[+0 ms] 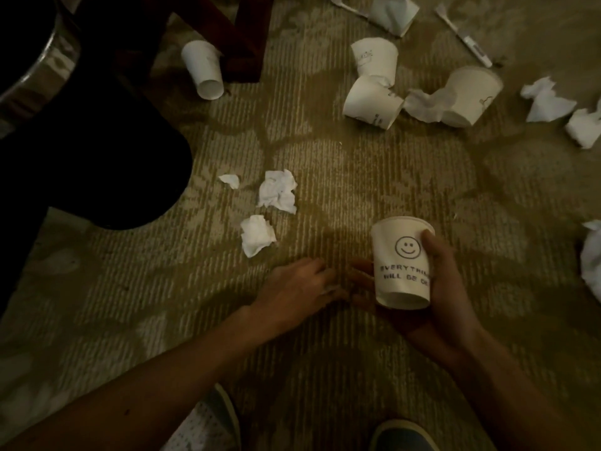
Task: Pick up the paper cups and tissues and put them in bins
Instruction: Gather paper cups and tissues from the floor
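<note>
While our right hand (439,288) holds a paper cup (401,265) in the lower right of the frame, thumb and fingers wrapped round it, the cup's open end points up the frame. Our left hand (299,288) hangs just beside it, low over the carpet (357,177), fingers bent. We cannot tell if it holds anything. Two tissues (278,192) (257,234) lie just up and left of it, so the left hand is nearer to them.

A white printed paper cup (401,265) is lying in the right hand (439,297), just right of the left hand (292,284). Two crumpled white tissues (278,192) are lying beyond the left hand. Three white paper cups (370,102) are lying clustered farther back, to the right.
</note>
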